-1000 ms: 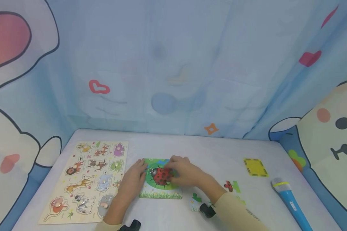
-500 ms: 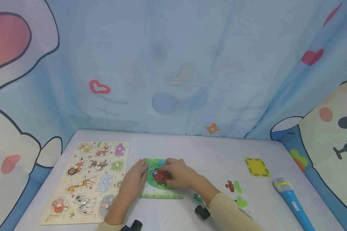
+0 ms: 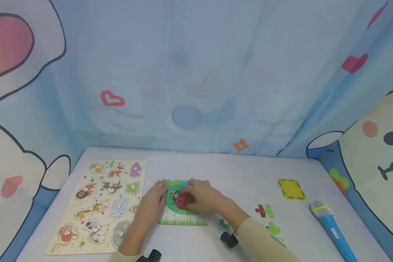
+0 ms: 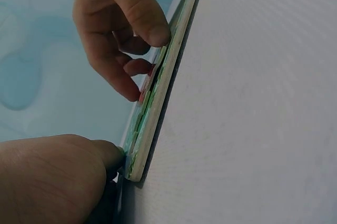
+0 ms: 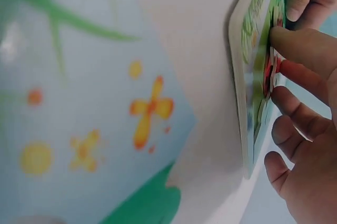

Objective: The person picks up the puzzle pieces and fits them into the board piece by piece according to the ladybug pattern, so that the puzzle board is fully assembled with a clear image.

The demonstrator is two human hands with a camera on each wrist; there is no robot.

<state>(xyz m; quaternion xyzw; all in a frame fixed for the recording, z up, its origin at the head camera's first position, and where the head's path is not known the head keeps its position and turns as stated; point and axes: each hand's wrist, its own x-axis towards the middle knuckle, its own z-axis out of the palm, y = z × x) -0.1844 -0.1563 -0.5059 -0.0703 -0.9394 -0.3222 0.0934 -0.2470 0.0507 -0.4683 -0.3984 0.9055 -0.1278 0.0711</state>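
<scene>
While left hand [image 3: 153, 203] rests along board's [image 3: 183, 221] left side, fingers loosely straight, thumb touching edge, right hand [image 3: 204, 198] is right on ladybird [image 3: 183, 201]! Thumb and fingers bent, slightly apart, pinching raised red piece [image 5: 268, 71]. Board itself: flat on white table [image 3: 242, 174], between both hands, grass strip toward person. Just right, loose pieces [image 3: 273, 228], some partly hidden by right arm. Farther right: yellow square [image 3: 292, 189], then blue microphone [image 3: 332, 233]. Over left, animal board [image 3: 99, 248], one corner behind left forearm.
</scene>
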